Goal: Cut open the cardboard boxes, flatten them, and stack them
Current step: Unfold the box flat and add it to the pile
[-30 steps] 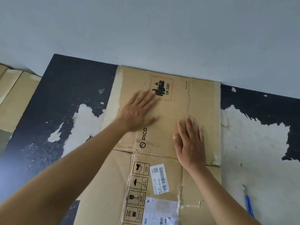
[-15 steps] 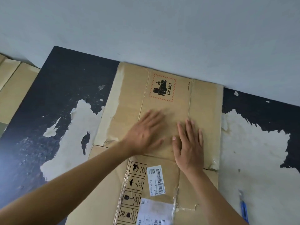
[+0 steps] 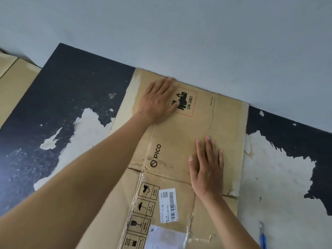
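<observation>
- Flat on the floor [image 3: 71, 83], at centre, lies the box [image 3: 228, 133]. Its far edge sits tight against the wall [image 3: 179, 33] at twelve o'clock, and its near end runs out of view at six.
- My left hand [image 3: 158, 100] lies palm down on the box's far panel, toward eleven o'clock. The fingers are straight and together, with the tips near the far edge. The thumb touches the UN 3481 mark [image 3: 188, 105].
- My right hand [image 3: 206, 169] lies flat on the same panel, toward five o'clock, fingers straight and pointing to twelve, thumb spread toward nine.
- Neither hand grips anything; both rest open-palmed on the cardboard.
- Between my forearms the PICO logo [image 3: 156, 155] sits beside a crease. Toward six o'clock are a column of handling symbols [image 3: 143, 209] and a white barcode sticker [image 3: 168, 204].
- At five o'clock, just off the box and well apart from my right hand, a blue knife [image 3: 262, 238] lies on the floor, cut off by the frame's edge.
- Dark floor shows pale peeled patches at nine and three o'clock of the box.
- More cardboard [image 3: 16, 83] lies flat at ten o'clock, apart from the box.
</observation>
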